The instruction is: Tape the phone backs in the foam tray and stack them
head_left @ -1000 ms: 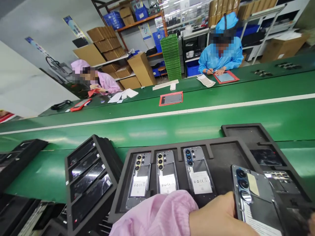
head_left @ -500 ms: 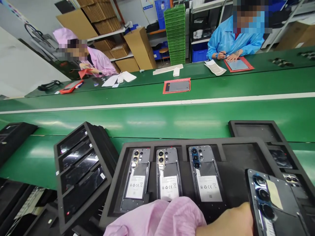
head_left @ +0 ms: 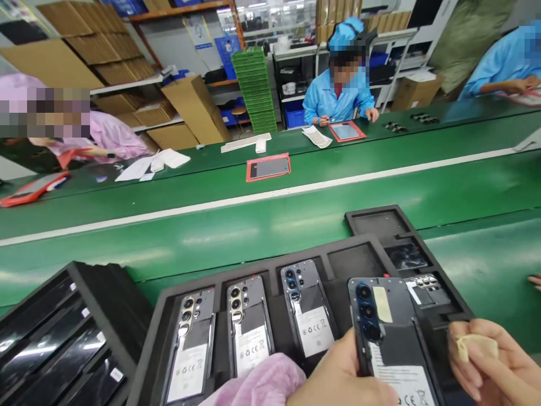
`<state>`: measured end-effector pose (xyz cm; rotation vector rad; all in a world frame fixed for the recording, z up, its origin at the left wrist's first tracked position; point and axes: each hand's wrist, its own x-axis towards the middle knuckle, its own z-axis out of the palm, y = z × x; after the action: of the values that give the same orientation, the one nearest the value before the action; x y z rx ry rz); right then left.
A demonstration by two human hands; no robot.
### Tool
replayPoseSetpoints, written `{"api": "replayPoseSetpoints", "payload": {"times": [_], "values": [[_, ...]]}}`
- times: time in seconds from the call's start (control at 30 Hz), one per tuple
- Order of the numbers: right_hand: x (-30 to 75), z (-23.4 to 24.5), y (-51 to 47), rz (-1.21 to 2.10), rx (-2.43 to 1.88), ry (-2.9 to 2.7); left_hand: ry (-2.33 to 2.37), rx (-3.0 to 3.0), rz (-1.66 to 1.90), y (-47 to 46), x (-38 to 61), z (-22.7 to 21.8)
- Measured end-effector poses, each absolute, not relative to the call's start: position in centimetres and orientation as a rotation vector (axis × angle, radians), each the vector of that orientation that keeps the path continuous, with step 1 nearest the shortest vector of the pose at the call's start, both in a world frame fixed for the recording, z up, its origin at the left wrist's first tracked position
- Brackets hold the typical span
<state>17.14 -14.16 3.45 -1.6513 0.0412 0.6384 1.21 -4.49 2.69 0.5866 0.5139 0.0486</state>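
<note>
My left hand (head_left: 338, 375), in a pink sleeve, grips an open-backed phone (head_left: 393, 338) with dark camera rings, held above the right part of a black foam tray (head_left: 262, 270). A cream strip of tape (head_left: 384, 304) sticks to the phone beside its lenses. To the right, my right hand (head_left: 502, 361) pinches a crumpled cream piece of tape (head_left: 479, 345) between thumb and fingers, apart from the phone. Three similar phones lie in the tray: one with gold lens rings (head_left: 190, 344), another with gold rings (head_left: 249, 327), and one with blue rings (head_left: 306, 310).
A second foam tray (head_left: 372, 220) holding phone parts sits behind at the right. Stacked trays of dark screens (head_left: 54, 327) stand at the left. Across the green bench, a red-backed panel (head_left: 268, 167) lies near co-workers in pink and blue. Another person's fingers (head_left: 536, 280) show at the right edge.
The view has swung right. The held phone now appears further left and more upright, with its battery label showing. My right hand has come into view with the crumpled tape.
</note>
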Motion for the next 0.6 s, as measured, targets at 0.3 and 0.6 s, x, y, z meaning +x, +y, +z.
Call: {"api": "replayPoseSetpoints", "payload": {"times": [0.3, 0.6], "values": [[18.5, 3.4, -17.1, 0.478, -1.566, 0.103, 0.511, 0.643, 0.069, -5.4, 1.7, 2.7], [22.1, 2.8, -22.9, -0.025, -1.428, 0.062, 0.631, 0.726, -0.004, -6.0, 3.1, 5.3]]}}
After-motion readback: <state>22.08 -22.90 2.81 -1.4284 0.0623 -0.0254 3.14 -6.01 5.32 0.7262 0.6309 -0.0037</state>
